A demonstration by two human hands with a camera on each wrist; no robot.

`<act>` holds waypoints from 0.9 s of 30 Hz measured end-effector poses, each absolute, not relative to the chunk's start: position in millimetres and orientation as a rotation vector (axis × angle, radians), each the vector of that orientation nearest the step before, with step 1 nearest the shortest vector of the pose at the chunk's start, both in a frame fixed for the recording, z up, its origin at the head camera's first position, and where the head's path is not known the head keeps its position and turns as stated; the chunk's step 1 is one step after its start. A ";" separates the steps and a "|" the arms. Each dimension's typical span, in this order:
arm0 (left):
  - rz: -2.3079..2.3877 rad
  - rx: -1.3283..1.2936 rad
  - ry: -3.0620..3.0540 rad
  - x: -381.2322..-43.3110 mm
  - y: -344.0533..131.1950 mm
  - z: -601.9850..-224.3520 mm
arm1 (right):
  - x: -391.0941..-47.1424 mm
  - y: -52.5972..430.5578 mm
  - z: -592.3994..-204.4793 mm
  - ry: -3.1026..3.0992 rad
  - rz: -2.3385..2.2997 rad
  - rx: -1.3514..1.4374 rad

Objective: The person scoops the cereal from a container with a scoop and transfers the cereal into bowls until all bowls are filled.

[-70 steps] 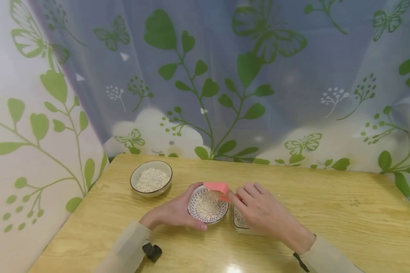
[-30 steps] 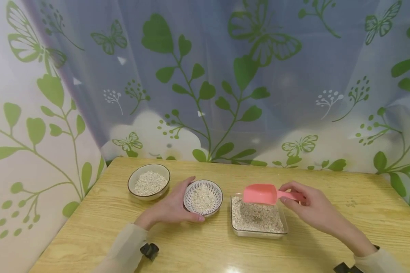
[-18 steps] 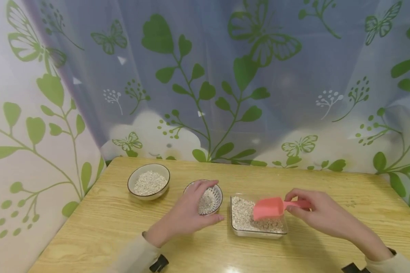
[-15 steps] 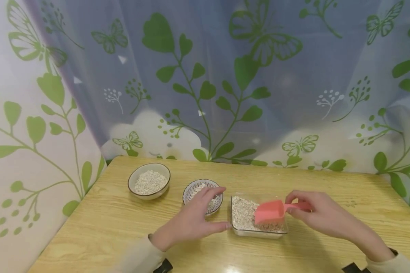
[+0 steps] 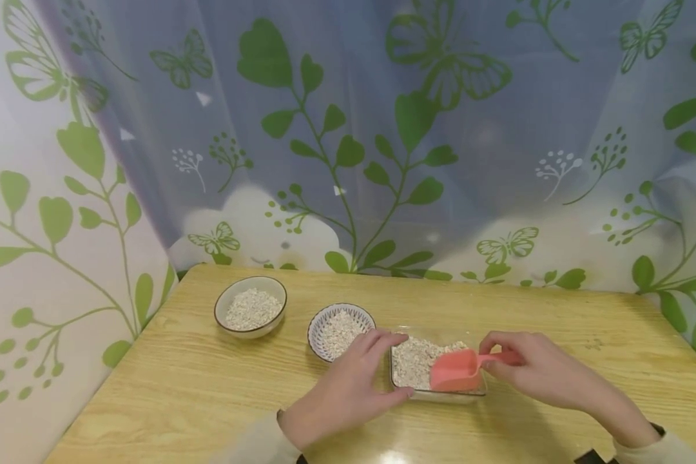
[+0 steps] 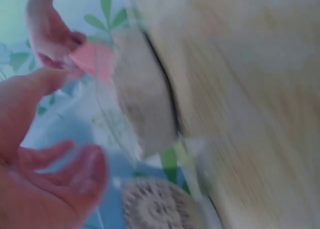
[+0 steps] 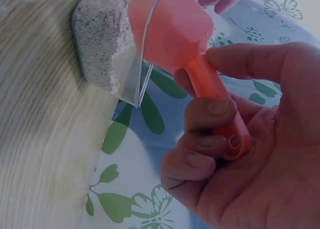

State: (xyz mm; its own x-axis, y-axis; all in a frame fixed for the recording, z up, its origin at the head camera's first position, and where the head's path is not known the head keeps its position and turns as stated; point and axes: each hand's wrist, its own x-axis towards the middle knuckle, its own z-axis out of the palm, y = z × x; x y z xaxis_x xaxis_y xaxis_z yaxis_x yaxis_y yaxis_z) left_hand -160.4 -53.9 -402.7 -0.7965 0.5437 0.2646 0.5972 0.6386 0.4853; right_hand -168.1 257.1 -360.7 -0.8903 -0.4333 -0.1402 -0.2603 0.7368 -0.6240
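My right hand (image 5: 548, 370) grips the handle of a pink scoop (image 5: 457, 372). The scoop's bowl dips into the oats (image 5: 413, 362) in a clear rectangular glass container (image 5: 449, 397). In the right wrist view, the fingers (image 7: 207, 114) curl round the handle, with the thumb laid along it. At the container's left end is my left hand (image 5: 348, 390), thumb and fingers spread apart; contact with the glass cannot be made out. Just behind the left hand stands a small patterned bowl (image 5: 319, 320) of oats, partly covered by the fingers.
A larger cream bowl (image 5: 249, 332) with a dark rim holds oats at the table's back left. The wooden table (image 5: 168, 386) meets a printed leaf-and-butterfly curtain (image 5: 348, 212) along its back edge. The left wrist view is blurred.
The scoop tipped over the small bowl, then moved right and down into the glass container's oats. My left hand let go of the small bowl and moved right to the container's left end.
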 end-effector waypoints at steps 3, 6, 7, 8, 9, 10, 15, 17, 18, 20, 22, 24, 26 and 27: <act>-0.874 -0.925 -2.812 -152.7 -48.6 -405.2 | -168.6 257.9 -362.0 2.673 -0.874 -0.521; -0.975 -0.877 -2.795 -150.2 -44.4 -409.6 | -169.4 260.0 -362.8 2.683 -0.843 -0.515; -1.037 -0.865 -2.786 -150.4 -42.6 -410.4 | -169.6 261.1 -363.1 2.690 -0.830 -0.513; -1.102 -0.856 -2.782 -151.1 -40.7 -410.9 | -169.4 262.1 -363.3 2.704 -0.811 -0.512; -1.167 -0.848 -2.779 -152.0 -38.7 -411.5 | -169.2 263.0 -363.5 2.716 -0.798 -0.505; -1.236 -0.838 -2.779 -153.1 -36.3 -412.2 | -169.1 263.9 -363.7 2.732 -0.786 -0.506; -1.438 -0.774 -2.802 -158.4 -23.3 -414.6 | -168.3 267.1 -364.4 2.862 -0.676 -0.524; -1.426 -0.731 -2.825 -161.2 -17.1 -416.2 | -168.0 268.8 -364.5 2.917 -0.619 -0.547; -1.408 -0.709 -2.844 -162.9 -13.8 -417.7 | -167.7 269.7 -364.3 2.944 -0.586 -0.561; -1.346 -0.665 -2.891 -166.7 -7.7 -420.7 | -166.6 271.2 -363.5 3.002 -0.516 -0.585; -1.296 -0.643 -2.938 -171.5 -3.0 -423.8 | -164.2 271.8 -361.9 3.066 -0.456 -0.611; -1.254 -0.633 -2.991 -176.6 0.2 -426.4 | -161.4 271.1 -359.5 3.131 -0.388 -0.629; -1.222 -0.621 -3.045 -181.5 1.7 -427.4 | -158.5 269.5 -356.2 3.184 -0.329 -0.628; -1.225 -0.614 -3.068 -183.9 2.0 -427.7 | -157.0 268.1 -354.2 3.202 -0.303 -0.621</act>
State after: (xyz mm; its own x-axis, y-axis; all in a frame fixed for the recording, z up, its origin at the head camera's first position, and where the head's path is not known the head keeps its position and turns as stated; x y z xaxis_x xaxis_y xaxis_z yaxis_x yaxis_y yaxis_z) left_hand -183.9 2.0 -427.7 -0.9103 0.4087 -0.0666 0.2505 0.6716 0.6973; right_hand -157.0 268.1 -354.2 -0.9196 -0.3564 0.1655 -0.3811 0.9115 -0.1547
